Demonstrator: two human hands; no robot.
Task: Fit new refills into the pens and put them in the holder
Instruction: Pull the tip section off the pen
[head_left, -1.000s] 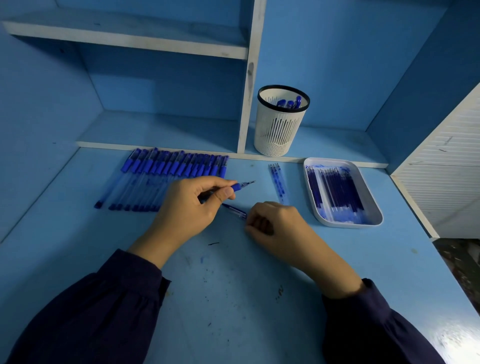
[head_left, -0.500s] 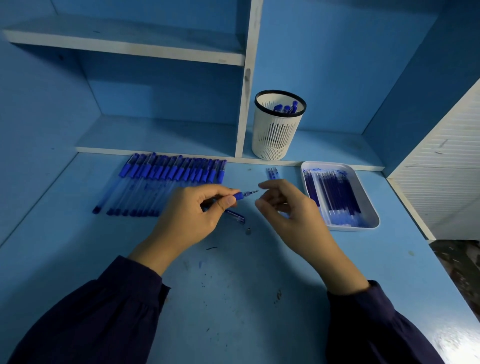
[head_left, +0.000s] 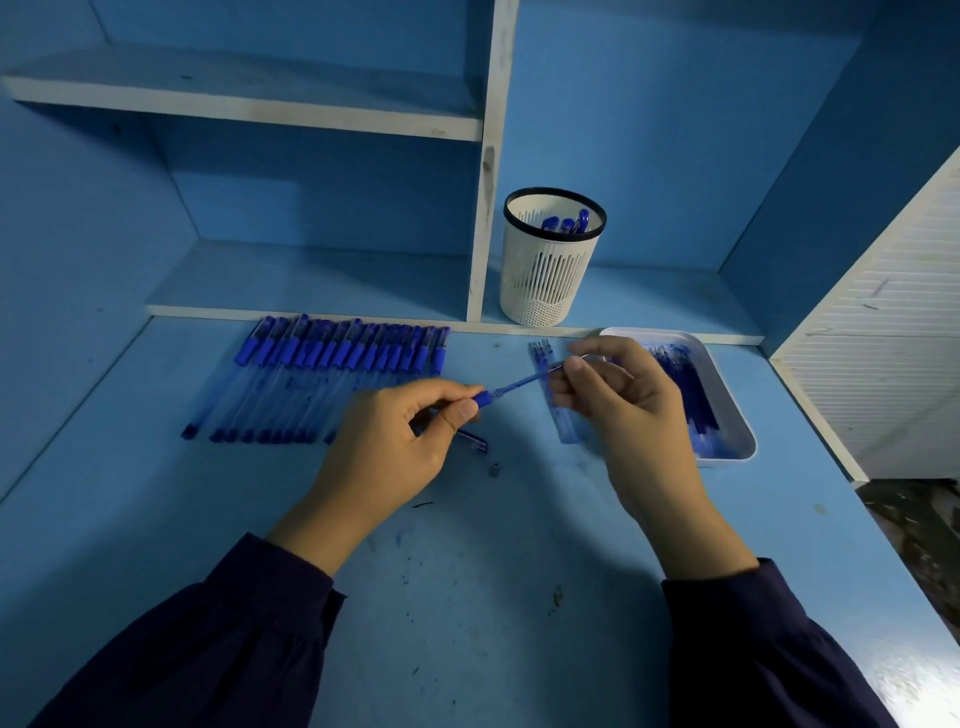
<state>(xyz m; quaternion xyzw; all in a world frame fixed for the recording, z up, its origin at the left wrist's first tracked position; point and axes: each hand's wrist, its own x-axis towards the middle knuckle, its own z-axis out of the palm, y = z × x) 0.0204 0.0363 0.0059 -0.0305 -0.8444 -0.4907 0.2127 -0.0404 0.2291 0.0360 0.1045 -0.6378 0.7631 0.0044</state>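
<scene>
Above the blue desk, the left hand grips a clear plastic pen barrel with a blue collar while the right hand pinches the thin blue refill protruding from it; any off-axis force could bend it.

**Both hands held over the desk, joined by one pen**

The left hand hovers above the middle of the desk, back of the hand up, knuckles turned to the desk's far edge. Its thumb and forefinger grip a pen by the blue end, and the other fingers are curled beneath.

The right hand is raised just to the right of it, over the desk's far right part. Its thumb and forefinger pinch the thin end of the refill, while the remaining fingers are loosely bent.

Both forearms reach in from the desk's near edge, clad in dark sleeves to the wrists.
</scene>
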